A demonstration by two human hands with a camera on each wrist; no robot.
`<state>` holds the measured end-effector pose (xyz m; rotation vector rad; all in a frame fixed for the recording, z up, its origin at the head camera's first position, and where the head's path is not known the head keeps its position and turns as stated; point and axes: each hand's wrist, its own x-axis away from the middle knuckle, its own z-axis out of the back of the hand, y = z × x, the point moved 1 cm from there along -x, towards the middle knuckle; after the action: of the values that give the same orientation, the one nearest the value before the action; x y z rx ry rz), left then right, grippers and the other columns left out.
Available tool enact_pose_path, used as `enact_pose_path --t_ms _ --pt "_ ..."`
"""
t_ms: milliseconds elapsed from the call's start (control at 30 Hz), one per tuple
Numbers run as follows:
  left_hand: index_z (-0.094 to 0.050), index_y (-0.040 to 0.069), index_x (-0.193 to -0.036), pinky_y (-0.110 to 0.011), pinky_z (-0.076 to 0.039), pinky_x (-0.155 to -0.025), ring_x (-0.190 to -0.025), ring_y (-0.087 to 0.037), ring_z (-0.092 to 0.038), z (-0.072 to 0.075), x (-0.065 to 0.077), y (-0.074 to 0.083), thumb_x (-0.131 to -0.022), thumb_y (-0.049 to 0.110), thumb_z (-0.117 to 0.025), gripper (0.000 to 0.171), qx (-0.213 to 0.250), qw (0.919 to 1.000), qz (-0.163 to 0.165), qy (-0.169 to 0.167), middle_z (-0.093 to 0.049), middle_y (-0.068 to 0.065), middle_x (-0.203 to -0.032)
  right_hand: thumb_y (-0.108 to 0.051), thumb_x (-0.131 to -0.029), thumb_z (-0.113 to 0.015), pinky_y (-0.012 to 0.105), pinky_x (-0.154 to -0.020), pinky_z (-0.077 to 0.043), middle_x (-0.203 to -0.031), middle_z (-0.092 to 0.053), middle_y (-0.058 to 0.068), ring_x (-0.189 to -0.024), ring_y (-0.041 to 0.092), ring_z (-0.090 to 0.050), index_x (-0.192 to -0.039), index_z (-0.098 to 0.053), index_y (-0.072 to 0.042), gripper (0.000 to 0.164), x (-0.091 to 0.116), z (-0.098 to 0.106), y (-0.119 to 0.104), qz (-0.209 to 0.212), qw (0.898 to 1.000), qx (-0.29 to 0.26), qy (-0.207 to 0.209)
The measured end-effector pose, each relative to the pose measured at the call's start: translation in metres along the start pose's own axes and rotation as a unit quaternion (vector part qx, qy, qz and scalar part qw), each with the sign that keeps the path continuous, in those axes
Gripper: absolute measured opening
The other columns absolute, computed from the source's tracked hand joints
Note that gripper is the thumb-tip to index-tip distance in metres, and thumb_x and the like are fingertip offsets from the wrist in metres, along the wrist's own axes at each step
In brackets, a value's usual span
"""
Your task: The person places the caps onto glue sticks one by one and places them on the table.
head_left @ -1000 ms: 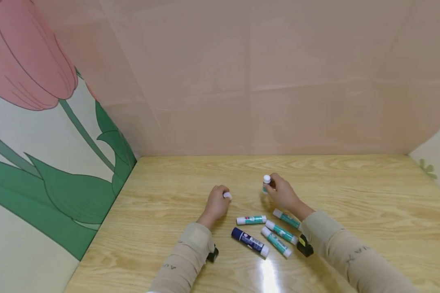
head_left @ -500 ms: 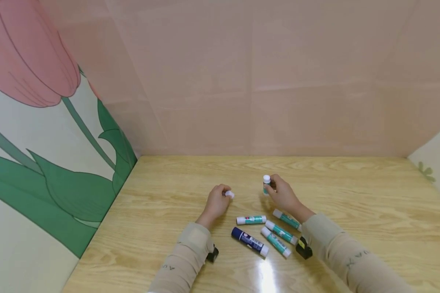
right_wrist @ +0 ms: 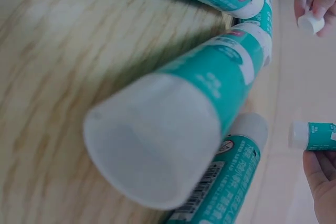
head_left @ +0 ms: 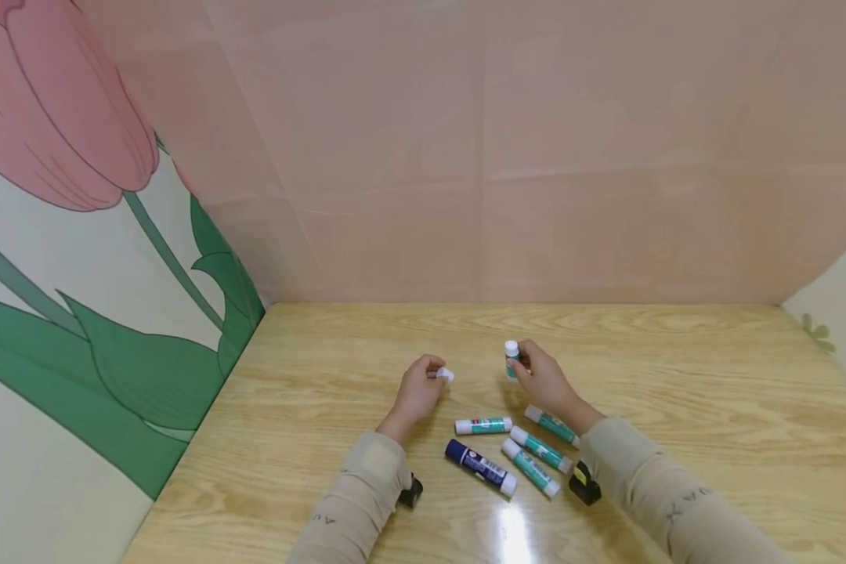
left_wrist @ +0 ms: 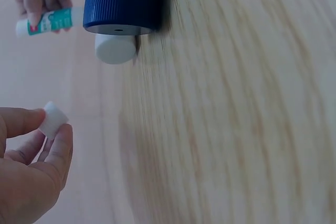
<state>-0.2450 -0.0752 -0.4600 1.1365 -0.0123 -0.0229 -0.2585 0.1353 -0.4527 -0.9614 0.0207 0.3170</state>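
Observation:
My left hand [head_left: 417, 389] pinches a small white cap [left_wrist: 53, 120] between thumb and fingertips, above the table left of centre. Across from it, my right hand [head_left: 544, 380] grips a green glue stick [head_left: 512, 362] upright, its white end on top. A gap separates the cap from this stick. In the right wrist view the held stick shows a white end [right_wrist: 299, 136] beyond the fingers. Nearer the body lie a green glue stick [head_left: 483, 425], a navy blue glue stick [head_left: 481, 468] and several more green glue sticks [head_left: 531, 468].
The wood-grain table [head_left: 310, 352] runs back to a pinkish-brown backdrop [head_left: 395, 157]. A tulip-printed panel [head_left: 148, 313] stands at the left. Black wrist cameras [head_left: 584, 483] hang below both sleeves, the right one close beside the lying glue sticks.
The cap in my left hand has shifted a little to the right and shows more beyond the fingertips. My right hand and its glue stick stay almost in place.

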Motion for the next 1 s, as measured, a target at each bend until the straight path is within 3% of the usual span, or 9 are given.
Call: enact_pose_path --t_ms 600,1000 --pt "-0.053 -0.001 -0.098 -0.024 -0.046 -0.070 -0.086 -0.017 -0.054 -0.002 0.000 0.007 -0.080 0.002 -0.058 0.020 0.036 0.9992 0.015 -0.004 -0.056 -0.008 -0.093 -0.008 -0.089 -0.045 0.037 -0.071 -0.047 -0.100 -0.052 0.019 -0.092 0.031 -0.051 -0.106 -0.044 0.006 0.022 0.000 -0.003 -0.003 0.014 1.000 0.012 -0.013" --pt "-0.054 0.000 -0.099 -0.023 -0.046 -0.068 -0.082 -0.014 -0.053 -0.002 -0.001 0.012 -0.082 0.004 -0.056 0.017 0.050 0.9987 0.005 -0.007 -0.055 -0.005 -0.089 -0.009 -0.090 -0.044 0.034 -0.066 -0.046 -0.096 -0.052 0.014 -0.086 0.024 -0.052 -0.107 -0.046 0.005 0.023 0.000 -0.004 -0.007 0.029 0.999 0.025 -0.023"
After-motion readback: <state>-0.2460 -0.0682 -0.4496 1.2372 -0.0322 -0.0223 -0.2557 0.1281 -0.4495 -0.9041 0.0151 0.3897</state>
